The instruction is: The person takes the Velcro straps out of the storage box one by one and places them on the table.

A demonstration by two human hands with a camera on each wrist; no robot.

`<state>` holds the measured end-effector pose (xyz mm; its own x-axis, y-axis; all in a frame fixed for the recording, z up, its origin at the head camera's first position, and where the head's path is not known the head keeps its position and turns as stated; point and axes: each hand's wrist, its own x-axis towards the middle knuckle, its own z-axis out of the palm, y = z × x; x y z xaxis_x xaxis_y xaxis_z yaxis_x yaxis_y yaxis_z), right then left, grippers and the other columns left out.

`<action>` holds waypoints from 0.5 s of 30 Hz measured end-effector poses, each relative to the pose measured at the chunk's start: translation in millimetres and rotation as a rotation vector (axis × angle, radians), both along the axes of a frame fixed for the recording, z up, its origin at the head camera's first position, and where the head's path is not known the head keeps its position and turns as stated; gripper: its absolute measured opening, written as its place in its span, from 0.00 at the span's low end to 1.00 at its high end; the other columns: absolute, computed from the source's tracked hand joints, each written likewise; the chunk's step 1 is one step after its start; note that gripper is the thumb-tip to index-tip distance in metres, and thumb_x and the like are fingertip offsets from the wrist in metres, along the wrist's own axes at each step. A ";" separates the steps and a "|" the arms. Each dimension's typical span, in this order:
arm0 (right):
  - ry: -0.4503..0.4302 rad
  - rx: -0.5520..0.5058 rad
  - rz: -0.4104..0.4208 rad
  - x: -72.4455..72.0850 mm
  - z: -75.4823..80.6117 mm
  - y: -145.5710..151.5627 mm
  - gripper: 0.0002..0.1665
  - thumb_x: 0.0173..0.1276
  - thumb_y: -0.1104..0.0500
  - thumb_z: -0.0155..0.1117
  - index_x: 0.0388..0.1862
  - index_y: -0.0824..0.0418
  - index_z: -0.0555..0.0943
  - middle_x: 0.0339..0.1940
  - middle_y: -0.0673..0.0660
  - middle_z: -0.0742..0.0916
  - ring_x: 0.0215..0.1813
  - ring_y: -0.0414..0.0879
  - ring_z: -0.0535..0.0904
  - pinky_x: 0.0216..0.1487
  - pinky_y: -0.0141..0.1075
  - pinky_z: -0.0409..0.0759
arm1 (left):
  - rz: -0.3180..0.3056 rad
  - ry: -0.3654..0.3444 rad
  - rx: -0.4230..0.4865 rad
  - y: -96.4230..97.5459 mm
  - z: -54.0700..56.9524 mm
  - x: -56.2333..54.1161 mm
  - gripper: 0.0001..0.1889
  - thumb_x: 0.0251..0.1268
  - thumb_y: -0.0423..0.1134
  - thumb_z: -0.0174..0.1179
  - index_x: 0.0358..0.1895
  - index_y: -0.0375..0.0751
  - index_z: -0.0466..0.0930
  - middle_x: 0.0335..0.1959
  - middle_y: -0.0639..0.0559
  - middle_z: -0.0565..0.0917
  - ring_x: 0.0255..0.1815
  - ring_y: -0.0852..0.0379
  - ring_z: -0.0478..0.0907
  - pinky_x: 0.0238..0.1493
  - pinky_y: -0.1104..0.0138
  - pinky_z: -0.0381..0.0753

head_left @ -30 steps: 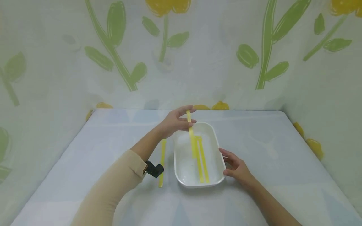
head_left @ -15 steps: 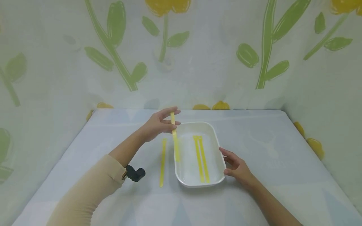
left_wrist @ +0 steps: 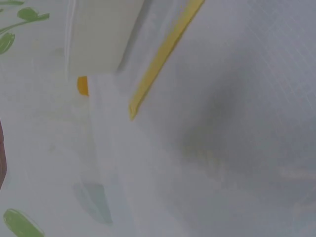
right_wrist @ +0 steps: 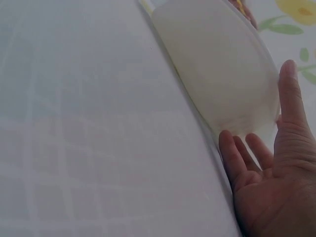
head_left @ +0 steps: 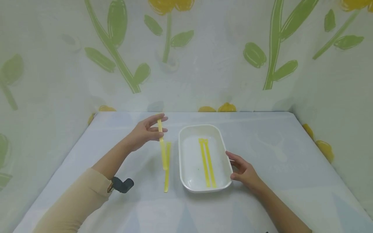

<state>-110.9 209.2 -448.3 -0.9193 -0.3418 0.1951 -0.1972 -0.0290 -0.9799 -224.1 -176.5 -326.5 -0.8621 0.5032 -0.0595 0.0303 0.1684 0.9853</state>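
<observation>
My left hand point(head_left: 145, 132) pinches the upper part of a flat yellow strip point(head_left: 163, 153), which hangs down over the table left of the tray. It overlaps a second yellow strip point(head_left: 166, 181) lying on the table. In the left wrist view, a yellow strip point(left_wrist: 163, 55) shows, while most of the hand is out of frame. My right hand point(head_left: 244, 169) rests at the right side of a white rectangular tray point(head_left: 183, 174), fingertips against the outer wall and thumb point(right_wrist: 290, 94) along the rim. Two more yellow strips point(head_left: 205, 161) lie side by side inside the tray.
The pale cloth-covered table point(head_left: 279, 152) meets flower-patterned walls point(head_left: 209, 64) at its back and sides. A black device point(head_left: 123, 185) is strapped at the left wrist by the beige sleeve point(head_left: 73, 202).
My left hand has carried the hanging yellow strip leftward, from over the tray, past its left rim, to above the strip on the table. My right hand and the tray stay put.
</observation>
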 end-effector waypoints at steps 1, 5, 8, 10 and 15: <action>0.000 -0.004 0.002 0.3 -0.4 0.2 0.45 0.57 0.59 0.72 0.69 0.68 0.62 0.66 0.38 0.72 0.60 0.34 0.73 0.51 0.30 0.78 | 0.002 -0.001 -0.004 -3.9 -1.1 0.8 0.38 0.60 0.29 0.61 0.73 0.48 0.55 0.72 0.50 0.63 0.62 0.50 0.73 0.51 0.62 0.80; 0.023 -0.016 0.011 1.7 -1.8 1.7 0.44 0.58 0.59 0.71 0.69 0.69 0.61 0.66 0.39 0.73 0.59 0.35 0.74 0.51 0.29 0.79 | 0.004 -0.003 -0.021 -16.9 -6.0 4.0 0.38 0.61 0.30 0.61 0.73 0.48 0.54 0.72 0.49 0.61 0.62 0.51 0.73 0.51 0.63 0.80; 0.047 -0.023 0.016 2.2 -2.1 2.9 0.44 0.58 0.60 0.70 0.69 0.70 0.61 0.66 0.40 0.73 0.59 0.36 0.74 0.50 0.29 0.79 | 0.001 0.002 -0.047 -24.0 -9.7 6.7 0.38 0.61 0.33 0.62 0.73 0.49 0.54 0.73 0.49 0.61 0.62 0.52 0.73 0.51 0.63 0.80; 0.049 -0.025 0.019 1.7 -1.9 3.0 0.43 0.59 0.61 0.70 0.69 0.70 0.61 0.67 0.41 0.73 0.59 0.37 0.74 0.49 0.30 0.79 | 0.006 0.001 -0.073 -27.7 -12.1 8.4 0.39 0.60 0.35 0.64 0.73 0.50 0.54 0.72 0.50 0.62 0.62 0.52 0.73 0.51 0.62 0.80; 0.027 -0.012 0.022 -0.5 -0.1 1.7 0.43 0.59 0.63 0.69 0.70 0.69 0.61 0.67 0.41 0.73 0.60 0.37 0.74 0.49 0.32 0.80 | 0.010 -0.003 -0.131 -34.3 -18.5 12.6 0.40 0.58 0.38 0.66 0.73 0.53 0.56 0.72 0.51 0.63 0.63 0.52 0.73 0.51 0.61 0.80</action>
